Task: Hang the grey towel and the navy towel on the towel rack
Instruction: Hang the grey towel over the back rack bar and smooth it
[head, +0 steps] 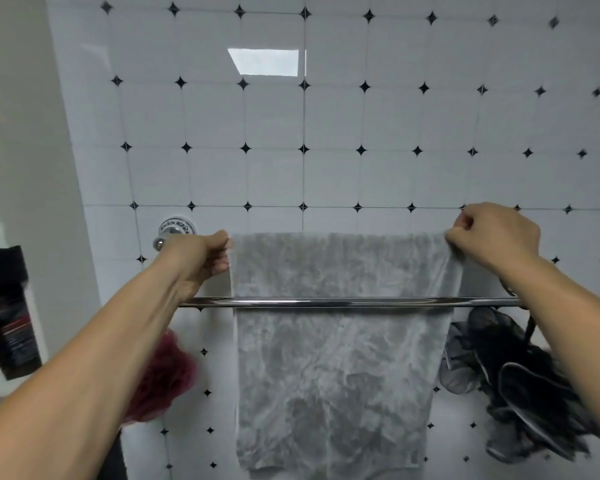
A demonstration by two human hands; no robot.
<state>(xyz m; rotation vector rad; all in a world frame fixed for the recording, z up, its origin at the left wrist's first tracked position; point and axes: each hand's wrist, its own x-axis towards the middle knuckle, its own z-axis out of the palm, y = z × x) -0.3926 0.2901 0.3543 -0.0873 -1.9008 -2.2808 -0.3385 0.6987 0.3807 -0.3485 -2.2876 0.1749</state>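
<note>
Here the grey towel point(333, 341) hangs behind the front chrome bar of the towel rack point(343, 302), its top edge stretched flat above that bar. The left hand point(201, 259) pinches the towel's left top corner and the right hand point(492, 237) pinches the right one, both closed on cloth. The navy towel is not in view. A red bath puff point(167, 372) sits below the bar to the left, a dark mesh one point(520, 386) below it to the right. If the 2 corners are released unevenly, the towel would probably slide off or hang crooked.
</note>
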